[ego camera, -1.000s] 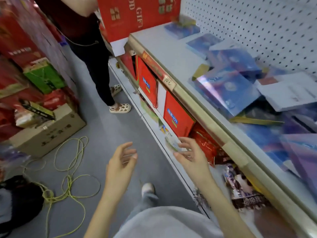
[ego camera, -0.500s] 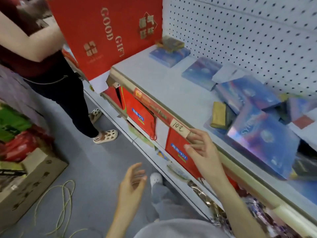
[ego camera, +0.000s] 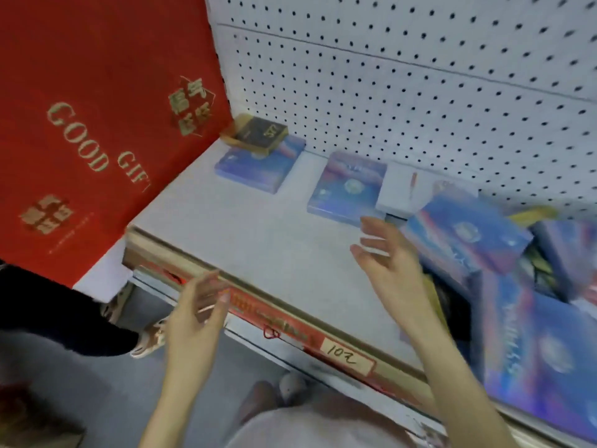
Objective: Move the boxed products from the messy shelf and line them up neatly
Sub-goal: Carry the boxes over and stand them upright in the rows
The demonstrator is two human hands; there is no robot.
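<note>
1. Over the white metal shelf point(ego camera: 258, 247): right hand point(ego camera: 384, 260), fingers spread and relaxed, gripping nothing, just beside a tilted glossy blue cardboard box point(ego camera: 465, 240); contact too blurred to tell.
2. In front of the shelf's front edge: left hand point(ego camera: 197, 315), fingers loosely apart, empty.
3. At the right: jumbled heap of blue boxes point(ego camera: 549, 350), overlapping at mixed angles.
4. Toward the back, flat and apart: middle blue box point(ego camera: 347, 189) touching a flat white box point(ego camera: 400, 192); far-left blue box point(ego camera: 255, 169) under a small black gold-edged box point(ego camera: 258, 134).
5. At the left: red paper gift bag point(ego camera: 97, 124) with gold "GOOD GIFT" lettering.
6. On the front rail: handwritten price tag point(ego camera: 342, 358), "102".
</note>
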